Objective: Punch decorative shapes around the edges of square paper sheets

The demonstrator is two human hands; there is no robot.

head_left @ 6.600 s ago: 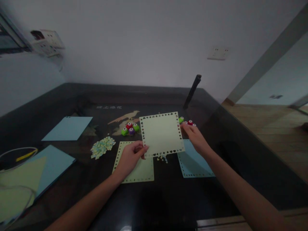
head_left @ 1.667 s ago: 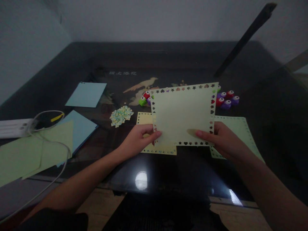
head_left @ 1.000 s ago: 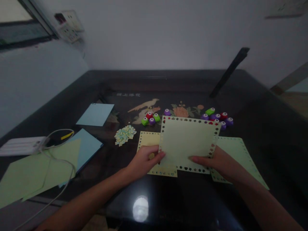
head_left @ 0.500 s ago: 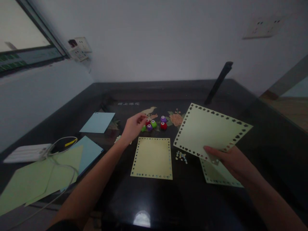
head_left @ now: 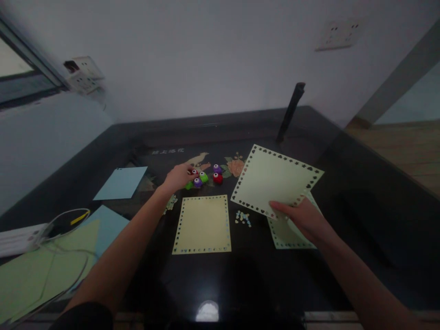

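Note:
My left hand (head_left: 179, 177) reaches to a cluster of small hole punches, its fingertips closed on a red punch (head_left: 195, 172). Beside it lie a green punch (head_left: 204, 177), purple ones and another red punch (head_left: 217, 178). My right hand (head_left: 302, 214) grips a pale green sheet (head_left: 275, 178) with shapes punched along its edges, thumb on top, raised above the table. Under it lies another punched green sheet (head_left: 288, 234). A yellow sheet (head_left: 203, 224) with punched edges lies flat in the middle. Small paper cut-outs (head_left: 243, 217) are right of it, more (head_left: 171, 203) by my left wrist.
At the left are blue sheets (head_left: 121, 183), green sheets (head_left: 44, 270), a white power strip (head_left: 19, 240) and a looped cable. A black upright object (head_left: 290, 112) stands at the dark table's back. Sockets (head_left: 338, 35) are on the wall.
The view has shifted, so the table items appear further left. My left fingertips have come onto the red punch. My right hand still holds the green sheet.

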